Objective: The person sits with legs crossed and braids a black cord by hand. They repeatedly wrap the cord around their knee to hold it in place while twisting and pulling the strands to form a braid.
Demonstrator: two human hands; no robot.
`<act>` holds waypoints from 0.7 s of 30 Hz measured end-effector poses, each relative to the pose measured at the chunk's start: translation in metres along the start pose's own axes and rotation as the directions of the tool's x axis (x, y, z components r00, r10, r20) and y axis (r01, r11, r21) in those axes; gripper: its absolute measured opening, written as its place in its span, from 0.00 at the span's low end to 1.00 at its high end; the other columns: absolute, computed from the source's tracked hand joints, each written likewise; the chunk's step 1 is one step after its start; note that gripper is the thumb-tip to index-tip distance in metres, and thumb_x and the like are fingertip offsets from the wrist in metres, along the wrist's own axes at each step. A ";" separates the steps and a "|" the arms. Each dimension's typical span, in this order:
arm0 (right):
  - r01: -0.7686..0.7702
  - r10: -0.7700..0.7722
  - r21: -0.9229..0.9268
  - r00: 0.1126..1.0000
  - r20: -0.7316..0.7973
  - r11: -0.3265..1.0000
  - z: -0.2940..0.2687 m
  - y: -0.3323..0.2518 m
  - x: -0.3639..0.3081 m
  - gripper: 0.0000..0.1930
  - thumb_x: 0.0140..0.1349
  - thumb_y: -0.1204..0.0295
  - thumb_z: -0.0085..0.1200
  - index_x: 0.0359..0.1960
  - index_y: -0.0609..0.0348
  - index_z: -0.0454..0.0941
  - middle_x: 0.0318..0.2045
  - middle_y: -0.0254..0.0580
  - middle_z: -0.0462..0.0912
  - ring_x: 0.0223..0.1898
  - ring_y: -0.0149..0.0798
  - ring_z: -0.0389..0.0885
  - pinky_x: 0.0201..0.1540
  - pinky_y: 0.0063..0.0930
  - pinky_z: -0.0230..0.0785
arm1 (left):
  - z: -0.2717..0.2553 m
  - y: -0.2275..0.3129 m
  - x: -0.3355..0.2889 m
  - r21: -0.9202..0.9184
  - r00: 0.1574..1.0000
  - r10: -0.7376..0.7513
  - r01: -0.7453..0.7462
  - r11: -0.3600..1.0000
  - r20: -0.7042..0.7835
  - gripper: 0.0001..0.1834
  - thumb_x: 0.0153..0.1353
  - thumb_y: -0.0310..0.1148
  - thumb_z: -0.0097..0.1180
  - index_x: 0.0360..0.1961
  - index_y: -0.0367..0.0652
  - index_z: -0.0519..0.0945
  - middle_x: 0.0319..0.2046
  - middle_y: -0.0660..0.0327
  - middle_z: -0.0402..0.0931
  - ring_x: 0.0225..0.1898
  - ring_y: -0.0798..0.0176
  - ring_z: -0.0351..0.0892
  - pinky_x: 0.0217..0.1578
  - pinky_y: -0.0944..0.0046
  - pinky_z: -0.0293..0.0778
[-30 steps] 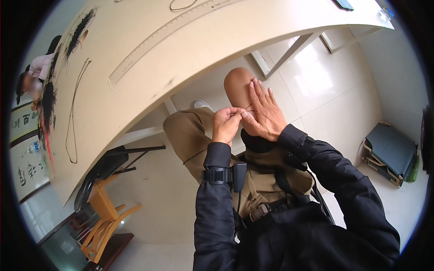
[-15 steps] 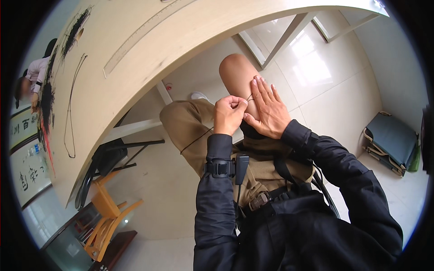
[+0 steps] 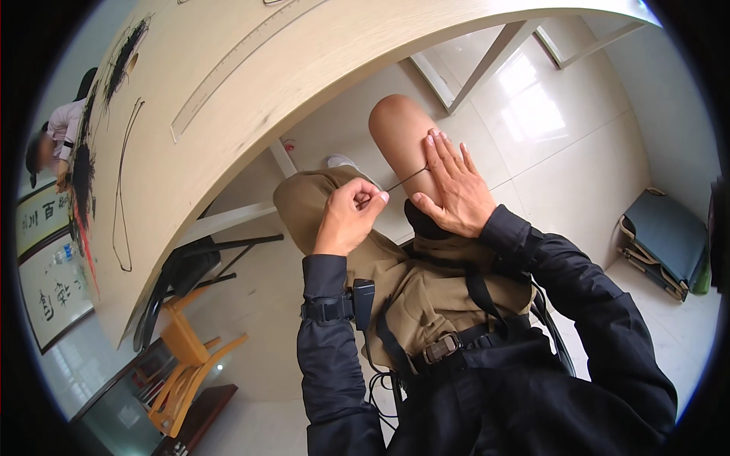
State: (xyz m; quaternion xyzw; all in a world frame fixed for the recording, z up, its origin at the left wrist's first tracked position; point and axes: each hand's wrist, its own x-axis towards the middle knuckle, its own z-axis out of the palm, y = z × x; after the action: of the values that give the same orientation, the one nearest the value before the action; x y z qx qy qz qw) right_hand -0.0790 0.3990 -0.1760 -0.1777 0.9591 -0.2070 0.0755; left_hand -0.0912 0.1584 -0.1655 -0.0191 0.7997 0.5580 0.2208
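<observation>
A thin dark cord (image 3: 403,182) runs taut between my two hands, passing above my lap to my bare right thigh (image 3: 399,133). At its left end, my left hand (image 3: 347,217) is closed, pinching it between thumb and fingers over the trouser-covered left leg. My right hand (image 3: 458,186) lies flat on the thigh with its fingers stretched out, and the cord goes in under the fingers. What the cord does beneath that palm is hidden.
On the table (image 3: 228,114) lie a clear ruler (image 3: 220,80), a looped dark cord (image 3: 120,201) and bundles of black strands (image 3: 82,171), some red. Another person (image 3: 61,137) sits at the far left. A wooden chair (image 3: 186,342) stands lower left; blue-grey folders (image 3: 665,232) rest on the floor at right.
My left hand has moved left and slightly down, away from the right hand, drawing the cord out straight. My right hand stays flat on the thigh.
</observation>
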 end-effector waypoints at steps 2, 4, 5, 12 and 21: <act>-0.004 0.004 0.011 1.000 -0.005 1.000 0.001 0.000 0.001 0.46 0.69 0.44 0.42 0.76 0.67 0.43 0.76 0.62 0.48 0.78 0.55 0.44 0.78 0.54 0.35 | -0.005 0.006 -0.006 -0.016 0.997 -0.078 0.078 0.997 -0.009 0.13 0.67 0.36 0.61 0.33 0.35 0.80 0.21 0.68 0.73 0.25 0.76 0.67 0.29 0.70 0.67; -0.004 0.005 0.022 1.000 -0.020 1.000 0.002 0.000 0.001 0.45 0.68 0.46 0.43 0.76 0.66 0.44 0.76 0.60 0.50 0.78 0.55 0.45 0.77 0.55 0.37 | -0.015 0.007 -0.008 0.001 0.990 -0.141 0.141 0.990 0.019 0.11 0.66 0.35 0.62 0.37 0.37 0.80 0.23 0.69 0.73 0.27 0.77 0.67 0.31 0.72 0.66; -0.004 0.005 0.028 1.000 -0.028 1.000 0.002 0.000 0.001 0.45 0.68 0.46 0.43 0.76 0.66 0.45 0.76 0.59 0.51 0.78 0.55 0.46 0.77 0.55 0.38 | -0.024 0.006 -0.009 0.028 0.984 -0.169 0.168 0.985 0.051 0.10 0.66 0.34 0.62 0.41 0.38 0.79 0.25 0.71 0.72 0.28 0.78 0.66 0.31 0.73 0.65; -0.005 0.005 0.032 1.000 0.003 0.999 0.001 -0.002 0.003 0.45 0.68 0.47 0.43 0.77 0.65 0.43 0.77 0.58 0.48 0.78 0.54 0.44 0.77 0.55 0.36 | -0.039 0.005 -0.028 -0.081 0.993 -0.108 0.112 0.990 0.049 0.16 0.65 0.32 0.64 0.50 0.38 0.78 0.29 0.74 0.70 0.30 0.80 0.64 0.33 0.75 0.63; -0.011 0.010 0.041 1.000 0.028 0.999 -0.001 -0.003 0.005 0.45 0.69 0.47 0.42 0.77 0.65 0.41 0.76 0.59 0.48 0.78 0.55 0.44 0.78 0.54 0.34 | -0.067 0.000 -0.038 0.053 0.979 -0.190 0.187 0.981 0.076 0.16 0.67 0.31 0.62 0.53 0.38 0.78 0.30 0.71 0.73 0.31 0.79 0.67 0.35 0.76 0.65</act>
State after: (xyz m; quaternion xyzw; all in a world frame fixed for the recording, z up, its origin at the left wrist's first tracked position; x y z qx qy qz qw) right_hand -0.0830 0.3950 -0.1744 -0.1740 0.9545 -0.2236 0.0936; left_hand -0.0792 0.0899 -0.1322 -0.0672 0.7971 0.5167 0.3051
